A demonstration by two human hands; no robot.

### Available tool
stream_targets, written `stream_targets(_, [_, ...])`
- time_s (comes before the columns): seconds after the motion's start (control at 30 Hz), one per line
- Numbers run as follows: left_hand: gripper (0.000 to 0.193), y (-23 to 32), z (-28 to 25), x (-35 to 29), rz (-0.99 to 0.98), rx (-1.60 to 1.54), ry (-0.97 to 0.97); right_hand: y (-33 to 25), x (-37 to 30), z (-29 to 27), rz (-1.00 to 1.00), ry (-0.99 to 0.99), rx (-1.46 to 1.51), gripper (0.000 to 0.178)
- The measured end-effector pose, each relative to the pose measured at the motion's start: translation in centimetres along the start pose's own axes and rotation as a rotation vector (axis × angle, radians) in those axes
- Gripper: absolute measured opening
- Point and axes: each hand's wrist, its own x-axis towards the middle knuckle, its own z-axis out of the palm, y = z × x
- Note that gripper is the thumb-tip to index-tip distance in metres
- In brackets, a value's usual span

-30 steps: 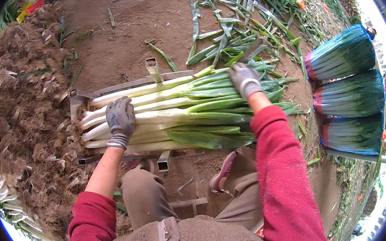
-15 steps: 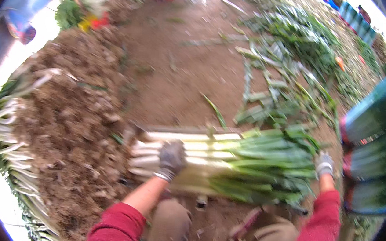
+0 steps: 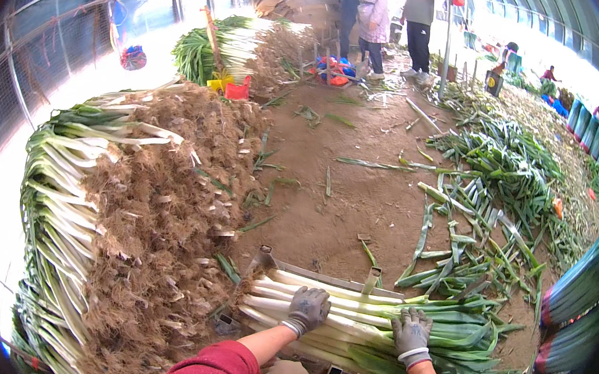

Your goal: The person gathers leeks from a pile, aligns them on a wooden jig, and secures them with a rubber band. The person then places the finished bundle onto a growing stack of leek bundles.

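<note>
A bundle of leeks [image 3: 345, 307] lies crosswise in a low metal rack [image 3: 334, 271], white stalks to the left and green leaves to the right. My left hand [image 3: 308, 310], in a grey glove, rests on the white stalks with its fingers laid over them. Farther right, my gloved right hand [image 3: 412, 333] lies flat with spread fingers where the white turns to green. Both hands press on the upper side of the bundle. The undersides of the stalks are hidden.
Left of me stands a big heap of leeks with roots [image 3: 166, 209] facing inward. Cut leaves [image 3: 506, 165] litter the ground at right. Wrapped green bundles [image 3: 585, 283] stand at far right. Several people [image 3: 419, 24] stand at the back near a pole [image 3: 446, 49].
My right hand has come left from the leaf tips onto the middle of the bundle. The left hand stays on the white stalks. The view has tilted up.
</note>
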Motion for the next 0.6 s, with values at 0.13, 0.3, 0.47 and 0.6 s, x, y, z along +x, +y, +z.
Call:
stream_targets(0.13, [0.025, 0.0, -0.8, 0.0, -0.019, -0.012, -0.058, -3.5, 0.2, 2.1, -0.123, 0.091, -0.043, 0.054])
stream_targets(0.3, [0.033, 1.2, -2.1, 0.2, -0.223, -0.143, -0.133, -2.2, 1.0, 6.6, -0.164, 0.042, -0.344, 0.045])
stream_targets(0.47, [0.031, 3.5, -5.5, -8.4, -0.451, -0.587, 0.256, -1.7, 2.3, 5.2, -0.298, -0.029, -0.259, 0.051])
stream_targets(0.6, [0.034, 2.4, -12.3, -23.2, -0.621, -0.739, 0.055, -9.9, -3.9, -1.3, -0.543, 0.010, 0.362, 0.059])
